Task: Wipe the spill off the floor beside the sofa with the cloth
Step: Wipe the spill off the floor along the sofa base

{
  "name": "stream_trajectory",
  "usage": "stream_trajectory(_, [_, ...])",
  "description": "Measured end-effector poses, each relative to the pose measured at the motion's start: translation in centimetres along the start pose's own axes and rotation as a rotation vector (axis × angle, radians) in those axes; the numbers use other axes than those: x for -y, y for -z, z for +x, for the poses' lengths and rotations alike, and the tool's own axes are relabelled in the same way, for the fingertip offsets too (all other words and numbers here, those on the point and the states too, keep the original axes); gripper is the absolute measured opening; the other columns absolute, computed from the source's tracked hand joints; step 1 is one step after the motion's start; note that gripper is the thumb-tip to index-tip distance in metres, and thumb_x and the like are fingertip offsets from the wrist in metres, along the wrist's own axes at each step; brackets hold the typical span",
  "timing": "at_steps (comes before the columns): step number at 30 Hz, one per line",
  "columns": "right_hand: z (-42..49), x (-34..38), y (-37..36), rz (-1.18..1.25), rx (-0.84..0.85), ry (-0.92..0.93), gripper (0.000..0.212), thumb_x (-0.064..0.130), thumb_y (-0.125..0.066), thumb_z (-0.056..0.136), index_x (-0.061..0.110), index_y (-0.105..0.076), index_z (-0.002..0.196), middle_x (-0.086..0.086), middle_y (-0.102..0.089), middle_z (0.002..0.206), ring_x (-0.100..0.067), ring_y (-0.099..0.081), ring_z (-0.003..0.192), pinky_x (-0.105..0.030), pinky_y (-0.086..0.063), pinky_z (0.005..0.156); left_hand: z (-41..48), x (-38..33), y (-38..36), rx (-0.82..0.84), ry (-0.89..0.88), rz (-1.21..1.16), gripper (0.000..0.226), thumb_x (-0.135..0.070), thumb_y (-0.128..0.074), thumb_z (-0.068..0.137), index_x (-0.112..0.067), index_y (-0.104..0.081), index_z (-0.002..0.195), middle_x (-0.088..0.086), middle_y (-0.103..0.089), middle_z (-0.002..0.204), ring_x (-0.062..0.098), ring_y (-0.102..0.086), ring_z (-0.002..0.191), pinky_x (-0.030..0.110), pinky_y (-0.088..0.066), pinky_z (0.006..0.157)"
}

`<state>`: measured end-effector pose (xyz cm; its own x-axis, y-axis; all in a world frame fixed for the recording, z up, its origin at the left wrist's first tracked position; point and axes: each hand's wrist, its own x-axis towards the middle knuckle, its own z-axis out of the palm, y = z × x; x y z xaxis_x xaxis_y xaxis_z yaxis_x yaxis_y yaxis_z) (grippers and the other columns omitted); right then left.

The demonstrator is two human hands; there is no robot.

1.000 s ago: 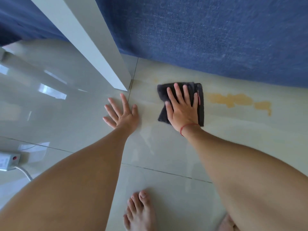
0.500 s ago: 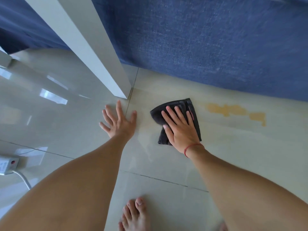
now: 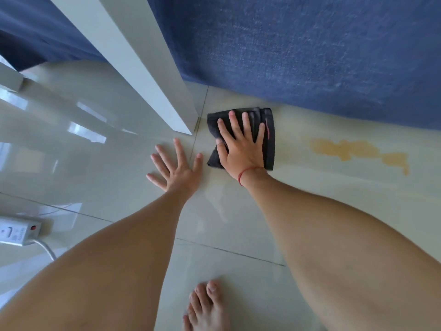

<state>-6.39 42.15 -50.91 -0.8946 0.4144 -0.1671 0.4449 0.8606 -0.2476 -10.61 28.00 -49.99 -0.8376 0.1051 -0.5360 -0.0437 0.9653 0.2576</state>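
Your right hand (image 3: 241, 149), fingers spread, presses the folded cloth (image 3: 268, 139) flat; next, sweep rightward over the yellow spill (image 3: 358, 151).

You can read no text here. The white plastic power strip (image 3: 18, 231) carries grey markings, too blurred to decipher.

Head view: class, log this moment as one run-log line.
right hand flat on cloth | left hand braced on floor | spill unwiped, right of cloth
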Motion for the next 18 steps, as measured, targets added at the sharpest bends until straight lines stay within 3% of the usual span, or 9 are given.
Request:
stream_trajectory(6, [-6.1, -5.1, 0.4, -0.051, 0.063, 0.249, 0.050, 0.038, -0.031, 0.099, 0.028, -0.031, 0.148, 0.005, -0.022, 0.159, -0.023, -0.018, 0.148, -0.053, -0.011, 0.119, -0.1, 0.1, 0.5, 0.038, -0.004, -0.014, 0.073, -0.073, -0.019, 0.085, -0.049, 0.021, 0.141, -0.003, 0.036, 0.152, 0.019, 0.035, 0.138, 0.054, 0.021, 0.107])
stream_trajectory(10, [-5.9, -8.6, 1.2, -0.026, 0.014, 0.025, 0.050, 0.037, -0.030, 0.100, 0.031, -0.027, 0.149, 0.008, -0.019, 0.160, -0.018, -0.013, 0.149, -0.047, -0.005, 0.120, -0.3, 0.0, 0.4, 0.022, -0.014, -0.026, 0.071, -0.070, -0.020, 0.086, -0.049, 0.019, 0.142, -0.001, 0.034, 0.153, 0.020, 0.033, 0.139, 0.055, 0.021, 0.107])
stream_trajectory(14, [-2.3, -5.6, 0.9, 0.005, -0.038, -0.259, 0.052, 0.042, -0.024, 0.099, 0.035, -0.018, 0.150, 0.007, -0.009, 0.162, -0.022, -0.004, 0.150, -0.056, 0.000, 0.117, -0.5, -0.3, 0.3, 0.004, -0.008, -0.021, 0.070, -0.069, -0.020, 0.088, -0.047, 0.018, 0.143, -0.001, 0.033, 0.153, 0.020, 0.033, 0.139, 0.055, 0.021, 0.107])
stream_trajectory(18, [0.4, -2.3, 0.3, 0.008, -0.043, -0.247, 0.052, 0.043, -0.025, 0.098, 0.035, -0.020, 0.150, 0.001, -0.010, 0.162, -0.030, -0.005, 0.149, -0.065, 0.000, 0.114, -0.2, -0.2, 0.1, -0.012, -0.007, -0.009, 0.069, -0.069, -0.019, 0.088, -0.047, 0.018, 0.143, -0.001, 0.034, 0.153, 0.020, 0.033, 0.139, 0.054, 0.022, 0.106])
